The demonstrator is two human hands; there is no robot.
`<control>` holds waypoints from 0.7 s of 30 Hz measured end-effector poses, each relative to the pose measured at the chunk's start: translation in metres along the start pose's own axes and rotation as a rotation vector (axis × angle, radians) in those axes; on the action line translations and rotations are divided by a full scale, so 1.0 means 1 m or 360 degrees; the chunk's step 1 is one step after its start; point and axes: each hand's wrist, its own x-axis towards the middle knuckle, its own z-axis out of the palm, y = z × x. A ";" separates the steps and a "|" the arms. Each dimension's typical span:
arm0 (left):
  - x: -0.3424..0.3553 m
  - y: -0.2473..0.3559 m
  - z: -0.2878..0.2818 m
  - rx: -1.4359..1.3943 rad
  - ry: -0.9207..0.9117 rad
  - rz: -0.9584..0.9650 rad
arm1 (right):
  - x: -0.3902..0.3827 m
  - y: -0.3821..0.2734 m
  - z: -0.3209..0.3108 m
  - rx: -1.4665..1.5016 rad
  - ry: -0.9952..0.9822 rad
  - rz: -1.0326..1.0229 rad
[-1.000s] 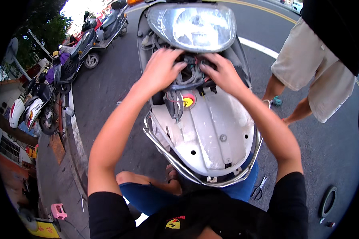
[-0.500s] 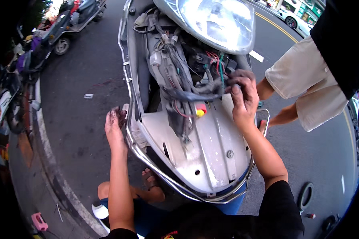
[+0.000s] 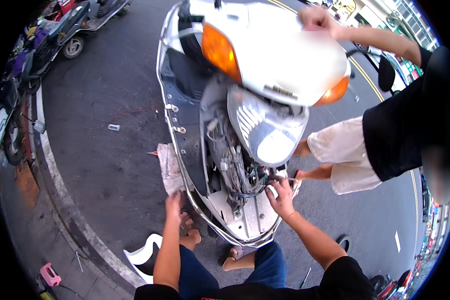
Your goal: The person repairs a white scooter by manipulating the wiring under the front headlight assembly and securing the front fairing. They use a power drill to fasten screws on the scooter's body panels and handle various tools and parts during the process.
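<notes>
A scooter's front end stands before me with its inner wiring bared. My right hand (image 3: 281,197) has its fingers bent in at the dark wiring harness (image 3: 246,194), below the headlight (image 3: 269,125), and appears to grip it. My left hand (image 3: 174,206) hangs outside the chrome guard rail (image 3: 191,196) on the left side. Its dark fingers reach the lower end of a stained, pale cloth or paper sheet (image 3: 168,167); whether they hold anything is unclear. Under the harness lies the pale, dirty inner panel (image 3: 252,220).
A co-worker's hand (image 3: 317,21) rests on the white front cover (image 3: 270,50) with orange turn signals. That person's pale shorts (image 3: 352,167) are close on the right. A white stool (image 3: 146,255), tyre (image 3: 343,243) and pink object (image 3: 50,275) are around me. Parked scooters (image 3: 72,47) line the left.
My view has shifted up and back, bringing the front cover and co-worker's hand into sight. My left hand is lower along the scooter's side. My right hand stays by the wiring.
</notes>
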 end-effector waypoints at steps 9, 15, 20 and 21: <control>-0.226 0.106 -0.019 -0.1457 -0.0728 -0.0896 | 0.014 -0.265 0.007 0.0784 -0.0653 -0.0786; -0.230 0.355 -0.034 -0.1301 -0.0904 -0.0238 | 0.179 -0.384 0.014 0.0798 -0.0323 -0.1339; -0.279 0.447 -0.079 -0.0768 -0.0231 0.0458 | 0.275 -0.356 0.071 0.0691 -0.0450 -0.0287; -0.284 0.443 -0.109 -0.0776 -0.0185 0.0481 | 0.296 -0.355 0.065 0.1071 -0.0554 0.0108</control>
